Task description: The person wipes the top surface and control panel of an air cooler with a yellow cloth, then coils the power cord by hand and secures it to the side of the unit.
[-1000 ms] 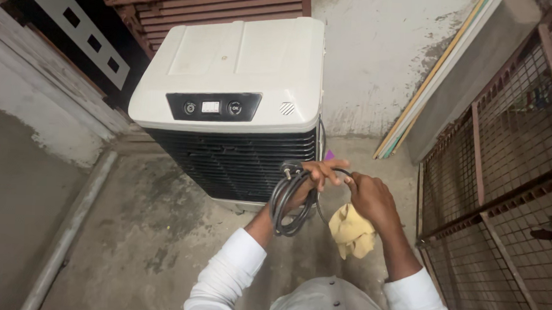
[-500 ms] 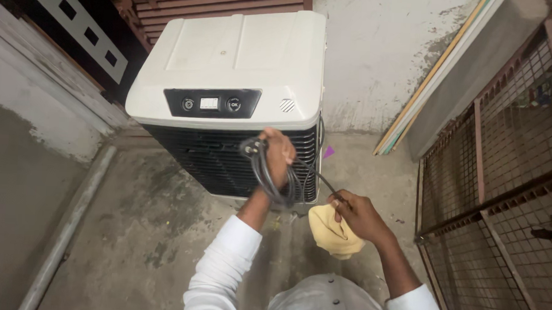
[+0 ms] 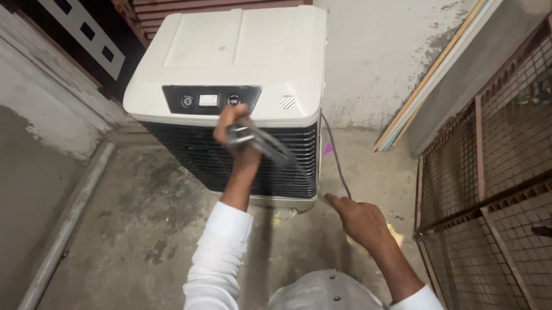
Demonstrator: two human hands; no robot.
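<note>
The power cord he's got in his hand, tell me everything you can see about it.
The power cord is a thin dark grey cable, rubbery by the look of it. Part of it is bunched in loops in the left hand, raised in front of the air cooler's dark grille, with a metal-looking end at the fist. It is motion-blurred, so plug details cannot be made out. Another stretch runs down the cooler's right edge toward the right hand, whose fingertips are at it; whether they grip it cannot be told.

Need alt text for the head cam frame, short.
Seen from above, a person's left hand lifts a coiled dark power cord up against the front of a white air cooler. The right hand is lower, beside a stretch of the cord, with a yellow cloth partly hidden behind it. A wire mesh frame stands at right.
</note>
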